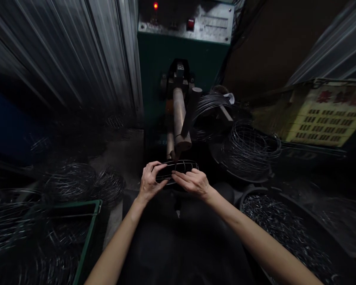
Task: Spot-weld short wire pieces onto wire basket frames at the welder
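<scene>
In the head view a round wire frame point(180, 162) with thin cross wires sits between my hands, right below the tips of a spot welder's arms point(179, 114). My left hand point(150, 178) grips its left side, thumb below and fingers above. At the right side, my right hand point(192, 181) is closed on the frame, with its index finger and thumb reaching toward the middle. The wire's top edge lies at or very near the lower welder tip; I cannot tell whether they touch.
The green machine body point(154, 51) has a lit red lamp point(156, 5). Wire rings point(249, 146) are piled at right, above a black tub point(255, 190) of short metal pieces. A yellow crate point(323, 118) stands far right; a green crate point(89, 233) holds wire parts at left.
</scene>
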Tool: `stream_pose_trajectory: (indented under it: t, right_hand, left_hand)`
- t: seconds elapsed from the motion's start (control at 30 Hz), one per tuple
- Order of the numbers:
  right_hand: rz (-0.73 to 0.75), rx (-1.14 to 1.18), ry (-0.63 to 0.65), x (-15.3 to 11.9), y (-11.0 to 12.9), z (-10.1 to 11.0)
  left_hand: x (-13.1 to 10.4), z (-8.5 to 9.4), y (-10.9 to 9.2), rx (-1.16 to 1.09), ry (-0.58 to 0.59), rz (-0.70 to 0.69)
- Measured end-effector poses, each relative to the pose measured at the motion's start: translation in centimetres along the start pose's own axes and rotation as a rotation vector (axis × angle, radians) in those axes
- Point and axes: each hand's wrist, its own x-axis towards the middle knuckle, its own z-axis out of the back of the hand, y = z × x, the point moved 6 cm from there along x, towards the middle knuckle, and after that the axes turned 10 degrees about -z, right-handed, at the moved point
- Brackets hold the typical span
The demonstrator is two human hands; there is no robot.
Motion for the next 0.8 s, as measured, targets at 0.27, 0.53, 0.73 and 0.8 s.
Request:
stream_pose_trajectory:
  t: [0.27, 0.53, 0.73, 0.8]
  right_hand:
    - [0.007, 0.017, 0.026, 0.1, 0.5, -0.1]
    - [0.04, 0.013, -0.034, -0.5, -0.2, 0.9]
    - [0.038, 0.019, -0.022, -0.7, -0.3, 0.8]
    - [0.036, 0.021, -0.047, -0.7, -0.2, 1.0]
  left_hand:
    - [0.0, -0.2, -0.4, -0.027, 0.022, -0.018]
    - [-0.2, -0.1, -0.2, -0.07, 0.01, 0.032]
    - [-0.2, -0.2, -0.2, -0.069, 0.021, 0.04]
    - [-0.2, -0.2, -0.3, -0.065, 0.01, 0.038]
